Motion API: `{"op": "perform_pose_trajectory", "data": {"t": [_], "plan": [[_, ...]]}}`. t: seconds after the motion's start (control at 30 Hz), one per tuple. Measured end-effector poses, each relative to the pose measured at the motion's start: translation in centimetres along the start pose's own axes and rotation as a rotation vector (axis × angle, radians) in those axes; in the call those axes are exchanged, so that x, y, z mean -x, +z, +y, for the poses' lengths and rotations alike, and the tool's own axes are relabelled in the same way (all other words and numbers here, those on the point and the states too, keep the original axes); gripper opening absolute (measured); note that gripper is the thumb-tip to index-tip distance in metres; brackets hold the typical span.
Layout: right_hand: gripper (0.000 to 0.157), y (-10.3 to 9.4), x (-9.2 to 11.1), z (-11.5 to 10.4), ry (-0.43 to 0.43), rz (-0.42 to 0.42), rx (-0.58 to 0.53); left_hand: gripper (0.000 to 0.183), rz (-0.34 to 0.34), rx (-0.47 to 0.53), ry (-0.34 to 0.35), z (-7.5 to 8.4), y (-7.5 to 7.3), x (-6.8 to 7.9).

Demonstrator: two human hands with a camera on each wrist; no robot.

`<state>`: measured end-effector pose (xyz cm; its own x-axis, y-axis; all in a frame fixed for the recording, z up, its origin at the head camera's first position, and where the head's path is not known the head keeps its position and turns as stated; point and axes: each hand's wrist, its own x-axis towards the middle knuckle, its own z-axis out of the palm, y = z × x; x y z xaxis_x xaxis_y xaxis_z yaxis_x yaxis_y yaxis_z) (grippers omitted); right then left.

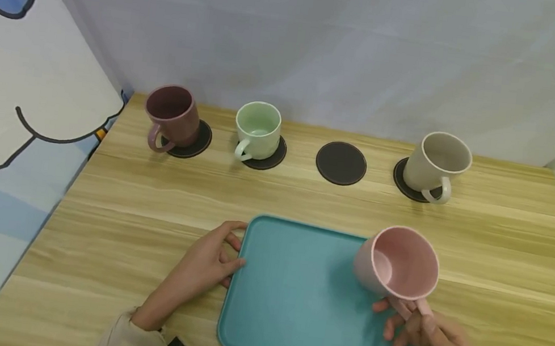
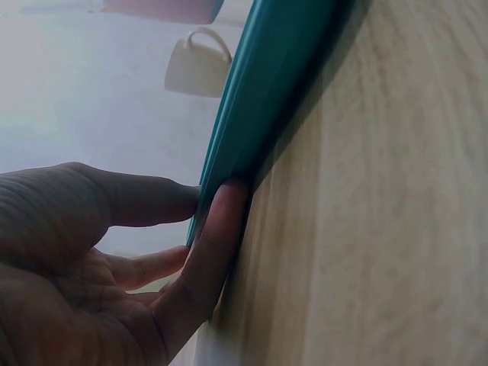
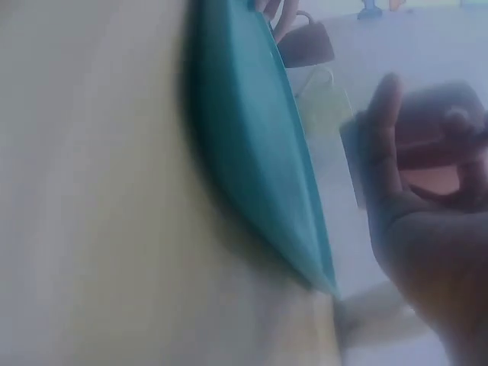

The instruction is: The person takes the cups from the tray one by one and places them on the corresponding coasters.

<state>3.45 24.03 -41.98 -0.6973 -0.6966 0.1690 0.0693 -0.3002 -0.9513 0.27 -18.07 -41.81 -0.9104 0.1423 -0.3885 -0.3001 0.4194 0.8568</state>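
Note:
My right hand grips the handle of a pink mug, seen at the right side of the head view. The mug is raised over the right part of a teal tray, tilted so its inside shows. In the right wrist view the mug appears beyond the curled fingers, above the tray's level. My left hand pinches the tray's left rim. The left wrist view has the thumb on the upper edge of the tray and a finger against its outer side, low by the wood.
Along the back of the wooden table stand a maroon mug, a pale green mug and a beige mug, each on a black coaster. Between the green and beige mugs lies a bare coaster. A pale cloth hangs behind.

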Motion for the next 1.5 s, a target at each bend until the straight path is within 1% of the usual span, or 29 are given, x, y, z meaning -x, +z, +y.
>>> {"op": "perform_pose_trajectory", "data": {"t": [0.07, 0.17, 0.27, 0.33, 0.57, 0.7, 0.83, 0.9, 1.03, 1.27, 1.5], "plan": [[0.053, -0.5, -0.5, -0.5, -0.005, 0.035, 0.022, 0.068, -0.005, -0.004, 0.005, -0.1, 0.0, -0.1], [0.047, -1.1, -1.8, -1.2, 0.02, 0.092, 0.061, 0.067, 0.003, -0.013, 0.008, -0.1, 0.0, -0.2], [0.046, -1.6, -3.5, -2.0, 0.104, 0.178, 0.141, 0.067, 0.004, -0.015, 0.012, -0.1, 0.0, -0.2], [0.046, -1.9, -4.6, -2.4, 0.136, 0.217, 0.175, 0.068, -0.003, -0.012, 0.016, -0.1, 0.0, -0.2], [0.047, -3.0, -8.9, -3.0, 0.141, 0.271, 0.12, 0.067, -0.003, -0.024, 0.011, -0.1, 0.0, -0.2], [0.05, -3.4, -11.5, -3.1, 0.19, 0.341, 0.121, 0.067, -0.003, -0.028, 0.014, -0.1, 0.0, -0.2], [0.051, -3.5, -13.6, -2.9, 0.231, 0.411, 0.154, 0.067, -0.006, -0.021, 0.009, 0.0, 0.0, -0.2], [0.051, -3.6, -14.5, -2.7, 0.238, 0.422, 0.16, 0.067, -0.007, -0.017, 0.005, 0.0, 0.0, -0.2], [0.05, -4.3, -15.6, -2.2, 0.24, 0.414, 0.15, 0.067, -0.005, -0.018, -0.001, 0.0, 0.1, -0.2], [0.052, -5.4, -17.4, -1.4, 0.284, 0.419, 0.14, 0.067, -0.005, -0.016, 0.01, 0.0, 0.0, -0.2], [0.054, -5.9, -19.3, -0.7, 0.293, 0.422, 0.123, 0.068, -0.014, 0.005, 0.019, -0.1, 0.0, -0.1]]}}
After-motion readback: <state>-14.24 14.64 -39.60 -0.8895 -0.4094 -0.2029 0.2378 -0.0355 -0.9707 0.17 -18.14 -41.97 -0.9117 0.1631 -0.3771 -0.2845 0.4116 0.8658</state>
